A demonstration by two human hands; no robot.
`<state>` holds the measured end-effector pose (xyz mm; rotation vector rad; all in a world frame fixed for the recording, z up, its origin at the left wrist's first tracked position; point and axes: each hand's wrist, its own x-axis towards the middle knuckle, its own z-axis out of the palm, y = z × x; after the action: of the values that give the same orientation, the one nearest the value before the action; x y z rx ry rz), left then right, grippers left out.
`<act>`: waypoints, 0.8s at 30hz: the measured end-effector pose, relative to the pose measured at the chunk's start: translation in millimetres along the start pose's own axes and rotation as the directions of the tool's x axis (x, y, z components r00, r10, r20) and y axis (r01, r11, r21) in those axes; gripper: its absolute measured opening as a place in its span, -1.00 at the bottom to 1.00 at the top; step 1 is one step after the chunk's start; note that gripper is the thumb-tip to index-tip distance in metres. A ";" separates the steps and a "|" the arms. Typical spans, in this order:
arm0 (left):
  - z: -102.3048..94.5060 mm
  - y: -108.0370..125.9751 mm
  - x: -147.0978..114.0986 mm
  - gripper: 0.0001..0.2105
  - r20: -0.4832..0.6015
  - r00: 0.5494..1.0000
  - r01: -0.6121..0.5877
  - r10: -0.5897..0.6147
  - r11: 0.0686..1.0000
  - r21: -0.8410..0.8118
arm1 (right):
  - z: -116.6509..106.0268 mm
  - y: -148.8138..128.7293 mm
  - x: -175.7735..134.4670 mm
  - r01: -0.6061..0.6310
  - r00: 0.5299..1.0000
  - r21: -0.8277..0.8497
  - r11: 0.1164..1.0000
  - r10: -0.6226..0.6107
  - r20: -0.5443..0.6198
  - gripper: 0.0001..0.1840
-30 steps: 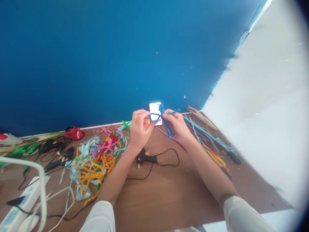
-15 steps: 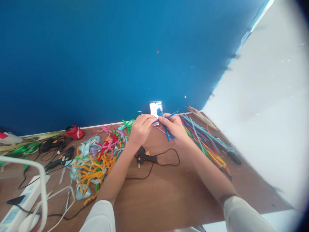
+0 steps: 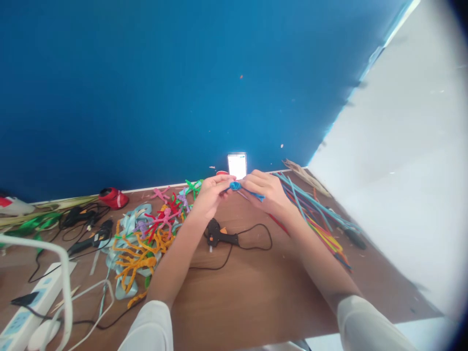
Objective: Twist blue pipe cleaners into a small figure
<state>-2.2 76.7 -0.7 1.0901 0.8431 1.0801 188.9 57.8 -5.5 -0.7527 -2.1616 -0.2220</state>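
now pinches blue pipe-cleaner figure [image 3: 235,185] between left hand [image 3: 213,194] and right hand [image 3: 266,191], grip narrow and closed on it from both sides, at six o'clock of lit phone [image 3: 237,165]. against a half-second ago, shows coil tipped down, no longer in front of phone, now seen nearly end-on. suggests bending or twisting work under way; cannot tell exact fingertip placement. noted from there: glue gun [image 3: 223,238] on surface [image 3: 256,302] just past six o'clock, orange figure [image 3: 141,263] at eight, loose stems [image 3: 329,238] at four.

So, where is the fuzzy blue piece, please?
The fuzzy blue piece is central in the head view, held between the left hand and right hand, below the phone.
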 end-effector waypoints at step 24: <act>-5.8 11.5 -4.8 -0.68 0.137 0.977 -0.167 0.162 0.986 0.028 | 3.0 -7.7 2.9 -0.348 0.898 0.385 0.855 0.422 -0.125 -0.71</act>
<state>-11.8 74.7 8.9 1.2691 0.6786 1.1172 181.0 54.0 -4.6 -0.8900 -1.7392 0.2856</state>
